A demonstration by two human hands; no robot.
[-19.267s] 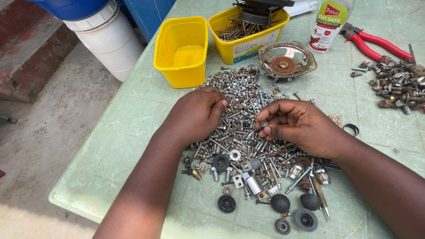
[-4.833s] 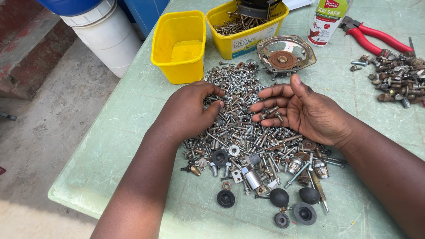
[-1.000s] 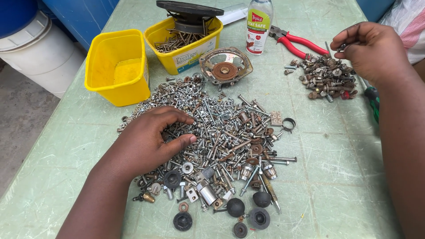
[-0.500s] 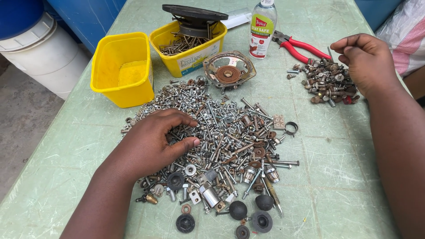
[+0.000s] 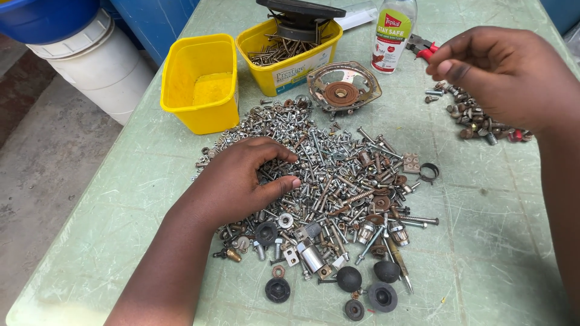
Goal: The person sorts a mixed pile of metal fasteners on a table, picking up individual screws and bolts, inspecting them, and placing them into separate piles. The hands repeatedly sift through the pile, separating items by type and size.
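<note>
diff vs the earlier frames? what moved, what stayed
The right hand left the big screw pile, where it sorted beside the left hand about 19 s ago and lay palm-up about 5 s ago. It went right to the small rusty pile and now hovers above it, fingers pinched; whether it holds anything is unclear. The left hand stayed on the big pile. The yellow tubs kept their places.

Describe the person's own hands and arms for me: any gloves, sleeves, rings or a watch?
Both are bare. The left hand wears no glove, and no ring shows on its visible fingers; its forearm is uncovered down to the frame edge, with no watch or band. The right hand is also ungloved, with no ring seen, and the wrist and forearm below it carry no sleeve, strap or marking. Nails look short and plain.
</note>
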